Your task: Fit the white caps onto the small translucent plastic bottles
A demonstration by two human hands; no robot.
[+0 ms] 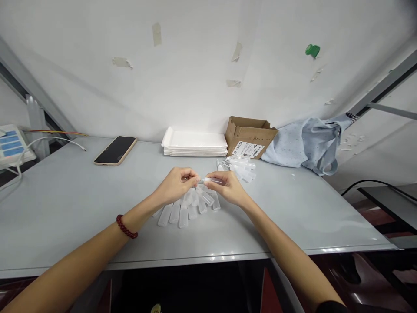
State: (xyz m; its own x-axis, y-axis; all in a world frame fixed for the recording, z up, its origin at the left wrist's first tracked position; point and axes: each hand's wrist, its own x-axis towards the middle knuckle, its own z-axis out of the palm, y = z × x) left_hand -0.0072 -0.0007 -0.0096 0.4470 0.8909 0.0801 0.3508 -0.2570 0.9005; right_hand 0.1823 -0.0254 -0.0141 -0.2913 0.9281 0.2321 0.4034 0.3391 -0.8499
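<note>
My right hand (227, 186) pinches a small translucent plastic bottle (215, 179), held sideways with its narrow tip pointing left. The fingers of my left hand (181, 182) are pressed together at that tip. Whatever they grip there is too small and hidden to name. Below both hands, several similar translucent bottles (183, 215) lie fanned out on the table, partly covered by my left hand. Behind my right hand is a second cluster of bottles (244, 167), with thin tips gathered towards the left.
On the grey table (81, 217), a stack of white padded envelopes (195, 143) stands against the wall. Beside it are an open cardboard box (249, 137) and a light blue cloth bag (299, 143). A phone (115, 151) lies at the left, near a white cable (61, 138).
</note>
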